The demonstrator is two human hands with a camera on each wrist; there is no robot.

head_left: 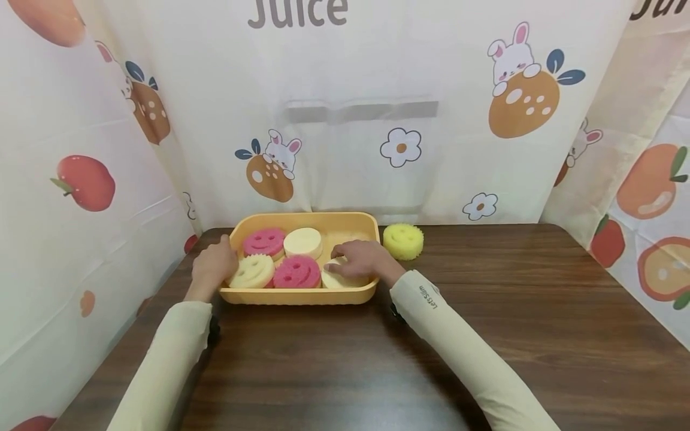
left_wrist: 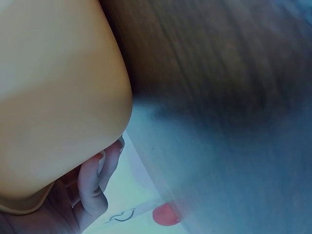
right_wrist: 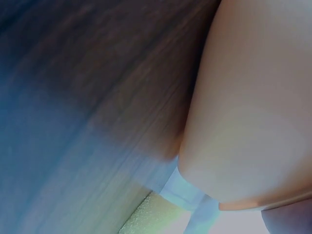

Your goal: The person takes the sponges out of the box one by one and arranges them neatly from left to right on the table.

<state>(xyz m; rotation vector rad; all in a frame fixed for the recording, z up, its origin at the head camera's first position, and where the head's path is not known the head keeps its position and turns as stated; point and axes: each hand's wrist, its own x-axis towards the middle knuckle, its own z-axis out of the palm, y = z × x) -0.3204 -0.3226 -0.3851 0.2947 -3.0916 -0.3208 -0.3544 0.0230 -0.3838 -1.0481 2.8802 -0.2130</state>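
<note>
A yellow-orange tray [head_left: 299,296] stands at the back of the table with several round sponges in it. My left hand [head_left: 214,263] grips the tray's left end, its fingers [left_wrist: 91,183] bent against the outer wall in the left wrist view. Inside the tray's right part, my right hand [head_left: 362,258] holds a cream sponge [head_left: 338,280] from above, partly covering it. Left of that lie a pink smiley sponge [head_left: 297,273], a cream smiley sponge [head_left: 252,271], another pink smiley sponge [head_left: 264,242] and a plain cream disc [head_left: 303,243].
A yellow smiley sponge [head_left: 403,241] with a jagged edge sits on the brown wooden table [head_left: 512,299], just right of the tray. Printed fabric [head_left: 345,167] hangs behind the table and along both sides.
</note>
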